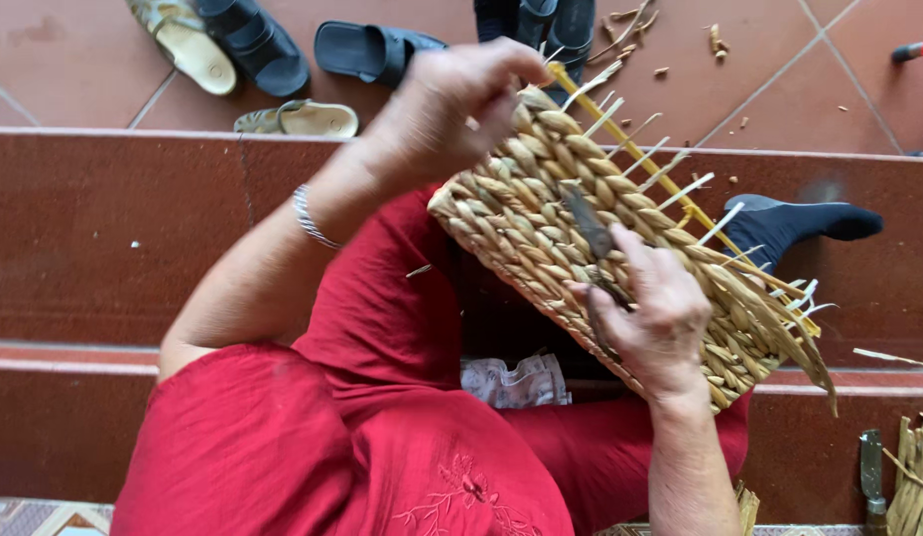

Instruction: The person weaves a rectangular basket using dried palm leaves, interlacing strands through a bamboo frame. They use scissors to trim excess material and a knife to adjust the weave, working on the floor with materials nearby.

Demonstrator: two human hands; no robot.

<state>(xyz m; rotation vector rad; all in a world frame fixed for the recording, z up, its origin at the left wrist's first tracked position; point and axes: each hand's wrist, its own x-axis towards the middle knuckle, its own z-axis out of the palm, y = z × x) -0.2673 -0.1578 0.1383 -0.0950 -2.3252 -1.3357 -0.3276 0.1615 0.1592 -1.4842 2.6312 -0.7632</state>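
Red tiled steps, sandals (pixel 253 45) far left. I see my left hand (pixel 447 109) pinching the woven straw basket panel's (pixel 541 218) far edge over my lap; right hand (pixel 655 313) closed on a dark metal tool (pixel 589 228) against the weave.

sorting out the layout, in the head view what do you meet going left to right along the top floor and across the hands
Tan sandal → dark sandal → left hand → woven basket panel → right hand → dark sock → red handle
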